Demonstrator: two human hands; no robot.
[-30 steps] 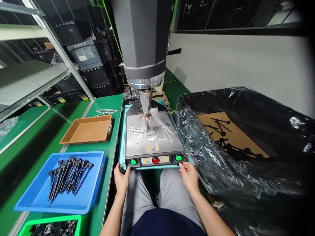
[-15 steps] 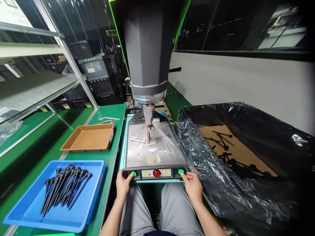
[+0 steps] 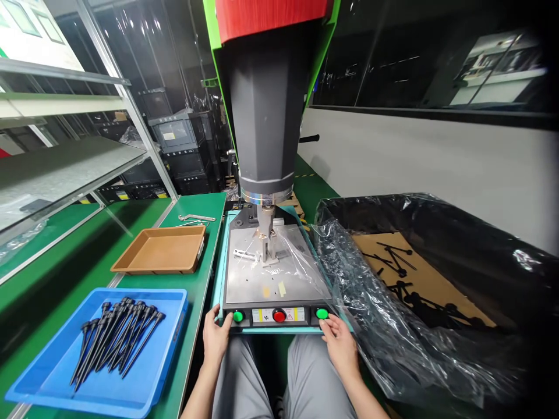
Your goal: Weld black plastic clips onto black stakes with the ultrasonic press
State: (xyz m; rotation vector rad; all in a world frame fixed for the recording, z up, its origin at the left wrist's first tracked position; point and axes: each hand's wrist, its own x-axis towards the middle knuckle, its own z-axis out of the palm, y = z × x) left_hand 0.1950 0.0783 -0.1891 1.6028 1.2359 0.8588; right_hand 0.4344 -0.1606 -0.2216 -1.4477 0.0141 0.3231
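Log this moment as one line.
left hand: beside left green button | right hand: beside right green button | horn: at fixture | blue tray: black pins

blue tray (image 3: pixel 152 372) runs off the bottom edge; press horn (image 3: pixel 265 218) tip too small to make out.

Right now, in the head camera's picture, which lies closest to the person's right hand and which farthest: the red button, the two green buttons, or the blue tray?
1. Right green button, at the fingertips of the right hand.
2. Red button, in the middle of the panel.
3. Left green button, beside the left hand.
4. Blue tray, farthest off, to the left.
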